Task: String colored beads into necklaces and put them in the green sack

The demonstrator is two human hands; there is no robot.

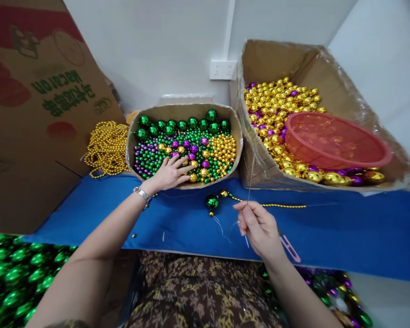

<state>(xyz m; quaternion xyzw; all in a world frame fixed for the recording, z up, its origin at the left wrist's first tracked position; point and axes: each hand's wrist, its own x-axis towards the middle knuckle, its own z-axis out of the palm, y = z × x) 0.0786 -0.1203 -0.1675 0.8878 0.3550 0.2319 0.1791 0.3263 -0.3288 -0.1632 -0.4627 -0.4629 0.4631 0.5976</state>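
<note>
My left hand [172, 172], fingers spread, rests palm down on the loose beads [187, 157] near the front of a low cardboard box [238, 159]. Gold and purple beads lie around its fingertips; whether it touches a particular one, I cannot tell. My right hand [259, 225] pinches a long thin needle [250, 182] that points upward above the blue cloth. Left of that hand lies a string with a big green bead [212, 201], small gold beads and a loose thread end [222, 228]. A twisted gold strand [283, 206] runs out to the right behind the hand.
A larger box [253, 173] at right holds gold and purple beads and a red basket [338, 161]. Gold bead strands [107, 148] lie left, beside a tall carton [37, 159]. A pink-handled tool [290, 249] lies by my right wrist. Green beads [13, 273] fill the lower left.
</note>
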